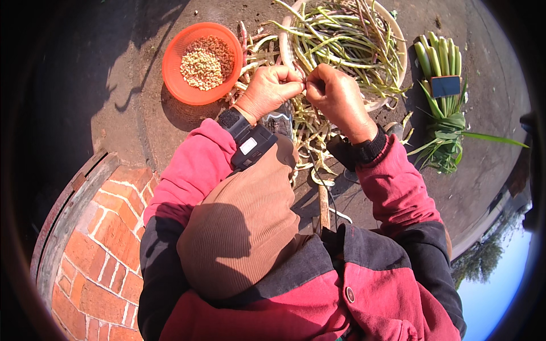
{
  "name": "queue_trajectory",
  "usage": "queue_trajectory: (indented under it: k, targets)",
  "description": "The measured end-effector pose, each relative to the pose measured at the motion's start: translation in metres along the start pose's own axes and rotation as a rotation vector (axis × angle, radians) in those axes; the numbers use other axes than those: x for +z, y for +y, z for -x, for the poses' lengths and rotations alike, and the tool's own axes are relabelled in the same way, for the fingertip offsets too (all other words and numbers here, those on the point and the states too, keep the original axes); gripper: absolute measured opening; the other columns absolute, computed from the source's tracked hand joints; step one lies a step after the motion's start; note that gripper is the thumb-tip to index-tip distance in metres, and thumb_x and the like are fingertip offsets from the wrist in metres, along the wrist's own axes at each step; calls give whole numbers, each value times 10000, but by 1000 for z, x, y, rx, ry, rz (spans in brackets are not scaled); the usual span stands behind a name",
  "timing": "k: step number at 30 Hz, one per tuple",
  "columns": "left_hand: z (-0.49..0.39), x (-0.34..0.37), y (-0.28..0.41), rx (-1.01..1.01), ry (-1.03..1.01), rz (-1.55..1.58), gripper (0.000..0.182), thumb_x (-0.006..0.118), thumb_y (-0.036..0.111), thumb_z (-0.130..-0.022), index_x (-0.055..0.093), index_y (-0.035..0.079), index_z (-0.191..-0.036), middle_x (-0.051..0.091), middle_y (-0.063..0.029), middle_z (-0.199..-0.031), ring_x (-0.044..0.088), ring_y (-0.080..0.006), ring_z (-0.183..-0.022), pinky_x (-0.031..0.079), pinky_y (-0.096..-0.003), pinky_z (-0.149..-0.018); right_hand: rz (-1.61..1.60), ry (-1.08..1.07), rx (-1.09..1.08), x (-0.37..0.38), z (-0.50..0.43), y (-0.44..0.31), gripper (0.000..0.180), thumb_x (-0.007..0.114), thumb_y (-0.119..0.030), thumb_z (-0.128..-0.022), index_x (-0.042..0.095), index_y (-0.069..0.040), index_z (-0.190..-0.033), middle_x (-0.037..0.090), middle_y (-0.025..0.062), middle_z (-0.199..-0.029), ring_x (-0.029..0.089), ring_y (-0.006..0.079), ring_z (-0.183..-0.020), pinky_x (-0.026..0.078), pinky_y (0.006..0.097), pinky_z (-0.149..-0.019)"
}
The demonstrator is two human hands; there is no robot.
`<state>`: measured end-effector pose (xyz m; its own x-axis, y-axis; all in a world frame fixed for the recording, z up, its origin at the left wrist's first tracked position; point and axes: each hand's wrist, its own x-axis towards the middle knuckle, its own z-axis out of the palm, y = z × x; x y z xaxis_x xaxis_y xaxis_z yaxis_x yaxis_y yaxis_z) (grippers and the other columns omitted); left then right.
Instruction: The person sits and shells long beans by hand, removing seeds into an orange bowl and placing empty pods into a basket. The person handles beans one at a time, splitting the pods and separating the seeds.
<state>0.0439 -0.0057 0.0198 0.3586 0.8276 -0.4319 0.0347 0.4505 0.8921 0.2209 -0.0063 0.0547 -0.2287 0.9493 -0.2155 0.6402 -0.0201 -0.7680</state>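
My left hand [273, 89] and my right hand [337, 98] meet fingertip to fingertip, pinching a thin reddish bean pod [304, 81] between them. Just beyond them, a pale woven basket [401, 38] holds a heap of long green and purplish bean pods [341, 47]. To the left of my left hand stands an orange plastic colander [170, 64] with shelled beans [202, 68] in it, some pale green, others brownish. Opened pods [313, 128] lie scattered on the ground under and between my hands.
On the right lies a bundle of green leafy stalks [445, 106] with a small dark rectangular object [445, 86] on it. My knee [256, 179] is at the lower middle. A red brick surface [102, 264] with a curved edge is at the lower left. Both wrists carry strapped black devices.
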Motion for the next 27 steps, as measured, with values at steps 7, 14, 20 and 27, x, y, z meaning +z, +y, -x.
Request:
queue_trajectory:
  k: [7,14,20,27]
  targets:
    - [-1,-14,7,-95,-148,9,57,658,81,-833,662,24,-834,623,27,-803,549,-38,-731,449,-197,-656,-26,-30,1,1,-1,-8,134,636,-148,-747,607,-19,-767,627,188,-716,628,367,-678,500,426,-606]
    - [-2,-13,5,-31,-91,-15,66,669,83,-824,649,29,-856,619,16,-811,563,-43,-746,462,-191,-682,-60,-26,-2,2,-3,-8,115,623,-120,-738,599,-12,-771,627,187,-722,631,359,-680,502,415,-607]
    - [-5,-10,-5,-73,-36,83,98,679,87,-761,664,2,-807,623,10,-767,551,-52,-698,462,-218,-643,-45,-16,-9,4,-4,-9,119,620,-122,-741,594,-12,-779,625,189,-726,630,360,-684,501,418,-608]
    - [0,-11,1,-268,-79,311,78,644,118,-817,636,47,-847,566,35,-697,469,-23,-565,358,-179,-494,43,-1,-8,5,-4,-6,120,609,-124,-743,588,-15,-788,623,180,-729,628,357,-700,495,419,-620]
